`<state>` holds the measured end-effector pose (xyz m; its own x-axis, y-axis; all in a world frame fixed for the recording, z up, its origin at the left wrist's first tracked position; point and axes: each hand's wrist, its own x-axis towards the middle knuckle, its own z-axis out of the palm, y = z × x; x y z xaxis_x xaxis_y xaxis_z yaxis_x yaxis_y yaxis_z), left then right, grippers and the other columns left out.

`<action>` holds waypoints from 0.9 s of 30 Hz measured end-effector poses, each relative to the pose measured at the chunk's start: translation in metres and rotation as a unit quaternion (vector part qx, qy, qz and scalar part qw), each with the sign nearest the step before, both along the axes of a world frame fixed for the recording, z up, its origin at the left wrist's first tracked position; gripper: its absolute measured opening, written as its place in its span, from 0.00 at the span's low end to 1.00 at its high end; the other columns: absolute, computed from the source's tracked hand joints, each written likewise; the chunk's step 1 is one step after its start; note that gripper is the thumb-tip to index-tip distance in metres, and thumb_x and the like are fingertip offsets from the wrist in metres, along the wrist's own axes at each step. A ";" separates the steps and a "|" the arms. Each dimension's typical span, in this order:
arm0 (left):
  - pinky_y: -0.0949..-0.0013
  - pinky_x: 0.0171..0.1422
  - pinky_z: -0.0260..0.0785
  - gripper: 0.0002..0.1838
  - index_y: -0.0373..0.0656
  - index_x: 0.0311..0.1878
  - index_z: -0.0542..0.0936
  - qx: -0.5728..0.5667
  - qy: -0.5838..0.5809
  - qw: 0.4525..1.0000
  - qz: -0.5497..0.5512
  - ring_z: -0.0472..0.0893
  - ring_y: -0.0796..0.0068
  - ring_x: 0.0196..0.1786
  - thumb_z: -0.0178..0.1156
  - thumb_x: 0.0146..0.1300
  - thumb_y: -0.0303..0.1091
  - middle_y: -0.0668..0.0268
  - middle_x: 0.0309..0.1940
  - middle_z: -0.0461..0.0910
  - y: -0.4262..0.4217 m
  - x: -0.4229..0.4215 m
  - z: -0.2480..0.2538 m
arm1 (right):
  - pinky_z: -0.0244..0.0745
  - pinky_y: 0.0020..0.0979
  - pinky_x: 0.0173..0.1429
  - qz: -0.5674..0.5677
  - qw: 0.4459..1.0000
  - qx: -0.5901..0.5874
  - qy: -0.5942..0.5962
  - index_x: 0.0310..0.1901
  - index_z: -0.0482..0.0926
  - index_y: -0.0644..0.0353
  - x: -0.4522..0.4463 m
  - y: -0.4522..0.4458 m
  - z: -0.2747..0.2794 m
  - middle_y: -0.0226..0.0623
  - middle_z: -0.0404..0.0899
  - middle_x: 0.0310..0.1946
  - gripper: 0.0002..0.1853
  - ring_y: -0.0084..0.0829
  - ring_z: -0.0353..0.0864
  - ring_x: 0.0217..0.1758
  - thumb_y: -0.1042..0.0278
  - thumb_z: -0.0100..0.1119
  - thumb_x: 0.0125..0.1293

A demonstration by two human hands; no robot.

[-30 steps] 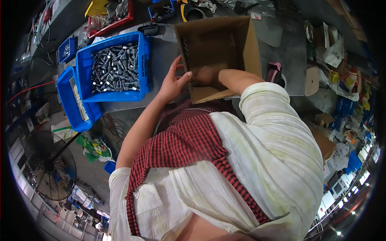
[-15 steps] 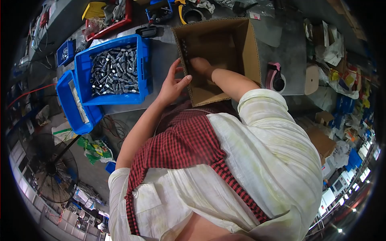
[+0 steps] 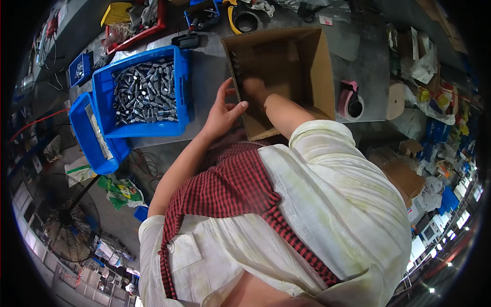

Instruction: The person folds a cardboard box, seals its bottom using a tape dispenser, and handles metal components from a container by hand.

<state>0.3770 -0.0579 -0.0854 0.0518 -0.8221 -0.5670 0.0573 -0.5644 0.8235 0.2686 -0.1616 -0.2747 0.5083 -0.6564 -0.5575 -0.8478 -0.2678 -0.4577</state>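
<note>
An open cardboard box (image 3: 318,71) stands on the bench in front of me. My left hand (image 3: 221,116) is at the box's left wall, thumb stretched out at the edge and fingers apart along the outside. Inside the box, close to that same wall, is my right hand (image 3: 254,88); its fingers are blurred and in shadow, so what they hold does not show. A few small dark pieces (image 3: 234,59) show along the inner left wall. Left of the box, a blue bin (image 3: 181,92) holds many dark metal parts (image 3: 146,92) with shiny ends.
A second blue bin (image 3: 82,134) sits at the bench's left edge. Behind are a red tray (image 3: 163,23), a small blue bin (image 3: 202,7) and a yellow tape dispenser (image 3: 234,20). A pink tape dispenser (image 3: 350,100) lies right of the box. A fan (image 3: 66,217) stands lower left.
My right forearm has swung slightly left, with the hand still inside the box. The view has shifted a little; my left hand stays at the box's left wall.
</note>
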 end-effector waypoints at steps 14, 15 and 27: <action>0.67 0.33 0.78 0.44 0.53 0.72 0.43 -0.002 -0.007 0.999 -0.031 0.77 0.63 0.53 0.61 0.62 0.39 0.49 0.66 0.53 -0.003 0.007 -0.003 | 0.73 0.44 0.56 -0.031 0.995 -0.017 -0.089 0.51 0.75 0.55 -0.005 -0.001 -0.031 0.48 0.75 0.51 0.16 0.48 0.76 0.53 0.62 0.45 0.64; 0.67 0.33 0.78 0.44 0.53 0.72 0.43 0.001 0.003 1.000 -0.027 0.76 0.63 0.53 0.61 0.62 0.39 0.49 0.66 0.53 -0.003 0.006 0.000 | 0.73 0.44 0.56 -0.032 0.995 -0.017 -0.088 0.51 0.75 0.55 -0.006 -0.003 -0.033 0.48 0.75 0.51 0.16 0.48 0.76 0.53 0.62 0.45 0.64; 0.64 0.34 0.78 0.43 0.53 0.72 0.43 0.007 -0.010 0.999 -0.034 0.75 0.60 0.55 0.61 0.62 0.40 0.48 0.66 0.55 -0.003 0.006 0.007 | 0.69 0.43 0.60 0.076 0.996 0.043 -0.010 0.55 0.75 0.56 -0.002 -0.007 0.003 0.49 0.72 0.57 0.20 0.47 0.73 0.58 0.58 0.44 0.65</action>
